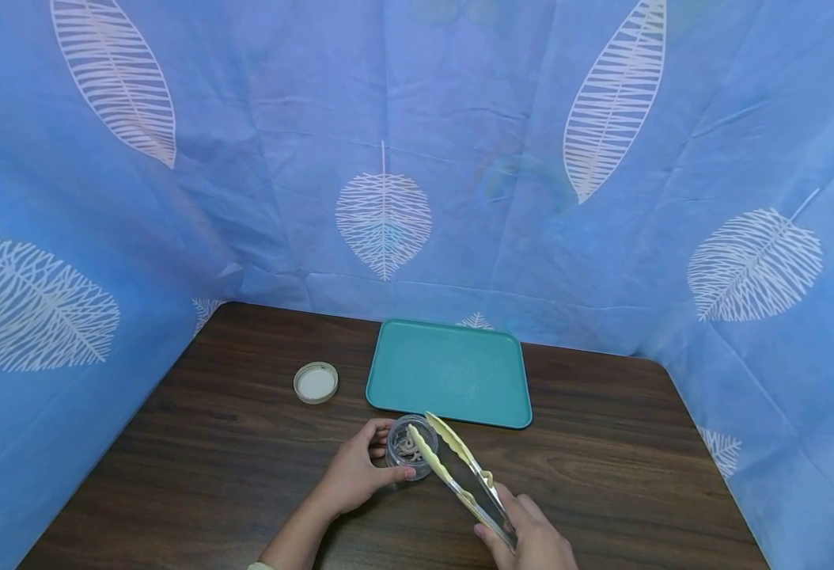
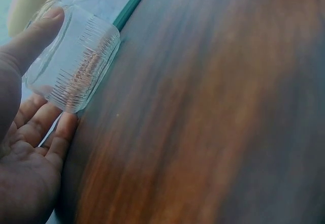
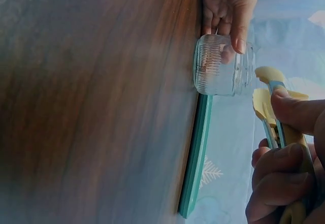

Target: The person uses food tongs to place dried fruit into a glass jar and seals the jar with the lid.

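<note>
Jar [image 1: 411, 446]: small clear glass, on table [image 1: 246, 459] just before tray [image 1: 453, 372]. L hand [image 1: 355, 475] fingers wrapped round its ribbed wall. R hand [image 1: 531, 538] grips tongs [image 1: 453, 467], tips at mouth. Prob. light, rigid, slippery, breakable; hold by wall.

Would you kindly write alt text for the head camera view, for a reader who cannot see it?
A left hand grips a small clear jar on a dark wooden table while the right hand holds pale yellow tongs at its mouth. Behind lie a teal tray and a round lid, against blue leaf-print cloth.
</note>
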Tool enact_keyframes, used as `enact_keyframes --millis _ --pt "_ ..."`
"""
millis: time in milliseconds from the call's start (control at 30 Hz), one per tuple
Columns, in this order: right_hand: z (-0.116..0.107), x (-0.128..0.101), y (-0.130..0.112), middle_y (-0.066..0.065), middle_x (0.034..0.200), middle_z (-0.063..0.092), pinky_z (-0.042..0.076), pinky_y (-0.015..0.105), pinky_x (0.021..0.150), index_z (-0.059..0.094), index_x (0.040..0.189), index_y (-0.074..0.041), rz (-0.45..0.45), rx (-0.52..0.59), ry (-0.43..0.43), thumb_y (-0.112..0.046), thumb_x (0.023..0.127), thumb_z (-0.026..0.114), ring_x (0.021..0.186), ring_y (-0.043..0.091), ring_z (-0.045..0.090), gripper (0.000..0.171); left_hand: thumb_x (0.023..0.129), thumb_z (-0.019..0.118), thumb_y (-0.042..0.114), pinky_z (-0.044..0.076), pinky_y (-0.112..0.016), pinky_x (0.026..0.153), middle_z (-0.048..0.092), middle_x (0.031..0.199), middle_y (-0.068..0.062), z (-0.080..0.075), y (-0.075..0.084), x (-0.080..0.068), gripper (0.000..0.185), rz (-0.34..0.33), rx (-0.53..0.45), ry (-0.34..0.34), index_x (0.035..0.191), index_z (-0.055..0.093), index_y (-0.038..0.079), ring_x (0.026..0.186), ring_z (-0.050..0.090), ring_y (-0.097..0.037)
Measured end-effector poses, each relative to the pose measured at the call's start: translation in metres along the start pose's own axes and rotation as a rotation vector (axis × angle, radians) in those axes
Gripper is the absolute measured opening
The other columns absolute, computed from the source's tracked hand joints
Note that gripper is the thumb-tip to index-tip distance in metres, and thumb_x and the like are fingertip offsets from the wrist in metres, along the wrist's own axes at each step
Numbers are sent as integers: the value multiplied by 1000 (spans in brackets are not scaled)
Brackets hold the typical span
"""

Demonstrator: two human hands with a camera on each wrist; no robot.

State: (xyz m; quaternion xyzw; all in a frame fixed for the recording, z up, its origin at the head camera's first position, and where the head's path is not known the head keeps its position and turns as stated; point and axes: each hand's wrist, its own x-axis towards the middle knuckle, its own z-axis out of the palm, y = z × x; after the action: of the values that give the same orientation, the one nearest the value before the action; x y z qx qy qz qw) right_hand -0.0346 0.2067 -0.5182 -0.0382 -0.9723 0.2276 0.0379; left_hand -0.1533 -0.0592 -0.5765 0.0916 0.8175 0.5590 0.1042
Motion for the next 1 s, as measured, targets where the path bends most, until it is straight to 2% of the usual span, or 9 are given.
enact_keyframes --millis 200,433,733,800,833,867,933,967,1000 --pt "0 1 11 -7 90 52 35 23 54 61 149 -9 74 -9 -13 -42 86 91 63 5 38 77 82 97 41 57 -38 107 68 140 -9 1 1 0 80 -5 2 -1 147 59 16 127 65 -24" --pt "-11 6 43 -1 92 53 36 25 55 56 151 -1 148 -3 13 -41 88 90 66 8 39 82 83 97 40 57 -46 109 67 142 -10 1 4 -1 79 -12 -10 -11 148 59 16 128 66 -27" --pt "-32 15 93 18 98 58 45 33 59 39 155 13 309 -34 -15 -45 92 85 74 21 56 97 83 96 41 56 -48 109 66 143 -11 1 5 -1 80 -7 -9 -22 149 58 17 128 66 -27" --pt "-35 15 102 21 99 59 48 35 60 37 155 13 337 -40 3 -57 91 83 76 24 59 105 84 96 41 57 -46 109 66 143 -11 1 5 -1 80 -6 -6 -21 149 58 16 128 66 -27" --pt "-36 15 107 22 99 58 47 35 59 38 153 12 345 -43 24 -73 89 76 75 25 59 113 84 96 41 57 -46 109 66 143 -11 1 5 -1 80 -5 -4 -20 149 58 16 128 66 -26" --pt "-36 15 111 22 98 58 47 36 58 39 151 10 350 -48 48 -73 89 77 74 26 58 111 84 96 41 57 -45 109 66 142 -10 1 5 0 80 -4 -2 -19 149 58 16 128 66 -26" --pt "-36 15 120 23 97 56 46 36 58 41 148 9 365 -56 93 -101 75 54 74 27 56 133 84 96 41 57 -45 109 67 142 -10 1 5 0 80 -4 -3 -17 149 58 16 128 65 -26" --pt "-35 15 124 23 95 56 46 37 57 42 145 9 369 -60 122 -103 70 50 73 27 56 135 84 96 41 57 -45 109 67 142 -10 1 4 0 80 -4 -5 -17 149 58 16 128 65 -26" --pt "-35 15 128 24 94 56 46 39 57 43 143 9 377 -62 147 -99 75 58 73 28 56 128 84 96 41 56 -45 109 67 143 -10 1 4 0 80 -3 -6 -16 149 58 16 128 65 -26"
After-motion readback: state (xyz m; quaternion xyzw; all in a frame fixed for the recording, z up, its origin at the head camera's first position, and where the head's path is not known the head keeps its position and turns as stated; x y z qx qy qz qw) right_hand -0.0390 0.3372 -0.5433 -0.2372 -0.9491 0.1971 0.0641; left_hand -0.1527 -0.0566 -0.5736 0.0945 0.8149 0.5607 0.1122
